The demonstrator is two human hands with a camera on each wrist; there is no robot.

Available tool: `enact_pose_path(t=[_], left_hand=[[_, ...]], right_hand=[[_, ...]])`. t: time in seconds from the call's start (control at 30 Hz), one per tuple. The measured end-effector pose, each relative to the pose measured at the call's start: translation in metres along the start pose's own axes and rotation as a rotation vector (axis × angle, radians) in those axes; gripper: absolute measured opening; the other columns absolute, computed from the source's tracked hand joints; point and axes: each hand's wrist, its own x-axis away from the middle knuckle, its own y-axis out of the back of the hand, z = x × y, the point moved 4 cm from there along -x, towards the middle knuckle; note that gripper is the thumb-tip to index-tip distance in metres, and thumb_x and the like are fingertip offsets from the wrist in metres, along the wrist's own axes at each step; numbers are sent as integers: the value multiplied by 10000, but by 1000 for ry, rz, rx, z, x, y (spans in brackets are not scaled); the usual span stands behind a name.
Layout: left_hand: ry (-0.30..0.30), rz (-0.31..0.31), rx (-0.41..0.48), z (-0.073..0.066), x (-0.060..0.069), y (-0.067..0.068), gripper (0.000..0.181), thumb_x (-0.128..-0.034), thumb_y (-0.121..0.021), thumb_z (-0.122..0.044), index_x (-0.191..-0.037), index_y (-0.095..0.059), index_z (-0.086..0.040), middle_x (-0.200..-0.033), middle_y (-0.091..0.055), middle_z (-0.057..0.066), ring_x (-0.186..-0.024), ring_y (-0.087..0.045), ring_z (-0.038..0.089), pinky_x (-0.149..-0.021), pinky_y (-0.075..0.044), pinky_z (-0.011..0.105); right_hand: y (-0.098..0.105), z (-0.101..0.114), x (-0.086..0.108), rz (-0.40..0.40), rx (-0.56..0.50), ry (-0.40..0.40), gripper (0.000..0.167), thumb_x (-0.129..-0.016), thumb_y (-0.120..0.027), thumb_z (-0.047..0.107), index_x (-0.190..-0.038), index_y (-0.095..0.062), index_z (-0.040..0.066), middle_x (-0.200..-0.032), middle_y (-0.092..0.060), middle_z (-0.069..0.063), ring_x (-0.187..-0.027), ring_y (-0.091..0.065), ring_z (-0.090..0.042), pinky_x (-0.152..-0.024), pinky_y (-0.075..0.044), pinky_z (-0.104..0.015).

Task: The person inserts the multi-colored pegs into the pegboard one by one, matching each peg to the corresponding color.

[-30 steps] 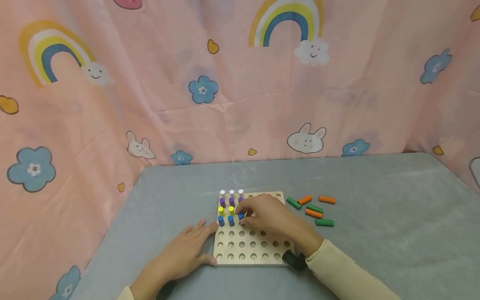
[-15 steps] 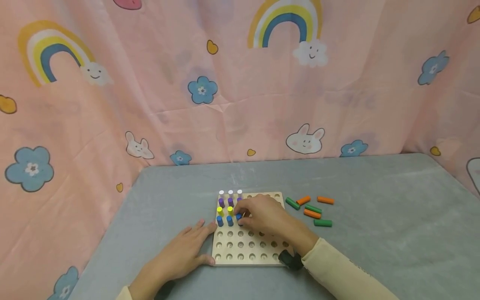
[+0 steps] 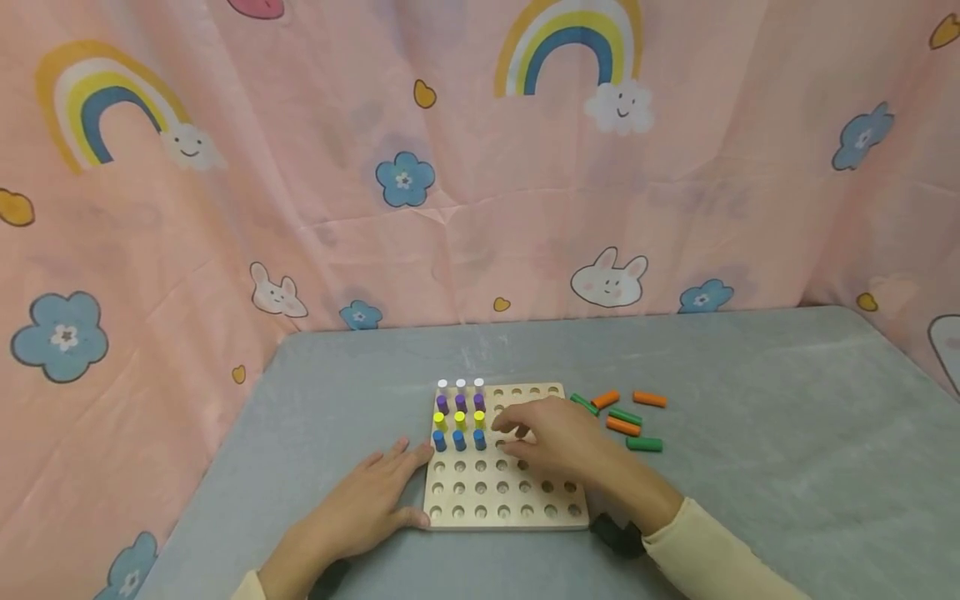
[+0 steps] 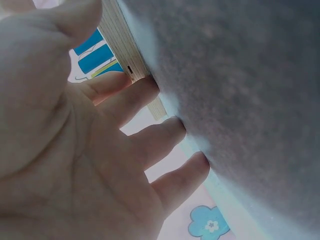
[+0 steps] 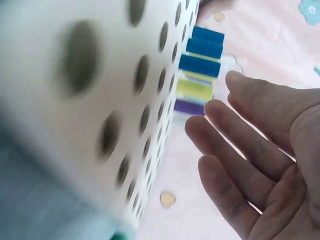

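A wooden pegboard with rows of round holes lies flat on the table. At its far left stand three white pegs, three purple pegs, three yellow pegs and three blue pegs, each colour in its own row. My left hand rests at the board's left edge, fingers spread and straight; the left wrist view has its fingertips against the wooden side. Just right of the blue and yellow pegs hovers my right hand, fingers loosely bent, holding nothing; the right wrist view has a gap between fingers and pegs.
Right of the board lie several loose pegs on their sides: orange pegs and green pegs. The grey table extends around the board. A pink printed curtain hangs behind and at the sides.
My right hand has let go of the third blue peg, which stands in its hole, and has moved off to the right. The left hand stays in place.
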Motion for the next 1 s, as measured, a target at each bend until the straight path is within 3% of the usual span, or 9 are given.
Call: enact_pose_path(t=[0.13, 0.4, 0.57, 0.83, 1.0], left_hand=[[8, -2, 2, 0, 1, 1, 887, -839, -645, -595, -1542, -357, -137, -1602, -384, 65, -1507, -299, 343, -1195, -283, 585], [19, -9, 10, 2, 1, 2, 890, -835, -652, -594, -1545, -354, -147, -1604, -380, 65, -1508, -297, 344, -1198, -274, 586], [18, -13, 9, 1, 1, 4, 885, -844, -653, -578, -1549, -345, -140, -1608, -372, 63, -1511, -289, 345, -1205, -263, 584], [14, -6, 6, 1, 0, 1, 900, -840, -629, -620, -1556, -340, -157, -1612, -366, 54, -1514, -289, 330, -1205, -270, 578], [18, -3, 2, 2, -1, 0, 904, -840, -632, -616, -1558, -335, -156, -1613, -362, 56, -1515, -286, 326, -1206, -270, 576]], right_hand=[[10, -20, 23, -31, 5, -63, 174, -879, -755, 270, -1053, -751, 273, -980, -735, 151, -879, -663, -42, -720, -533, -283], [27, -59, 58, -81, 36, -24, 236, -855, -777, 264, -1085, -729, 279, -1022, -724, 158, -909, -666, -68, -728, -536, -287], [38, -76, 61, -71, 47, -26, 257, -861, -769, 323, -1106, -723, 258, -1019, -721, 138, -920, -670, -91, -746, -546, -302], [46, -102, 65, -84, 95, -23, 269, -827, -803, 255, -1087, -733, 260, -974, -698, 140, -914, -657, -90, -794, -553, -362], [44, -113, 65, -26, 99, -80, 301, -820, -806, 214, -1113, -751, 252, -1082, -743, 62, -1142, -660, -274, -879, -548, -491]])
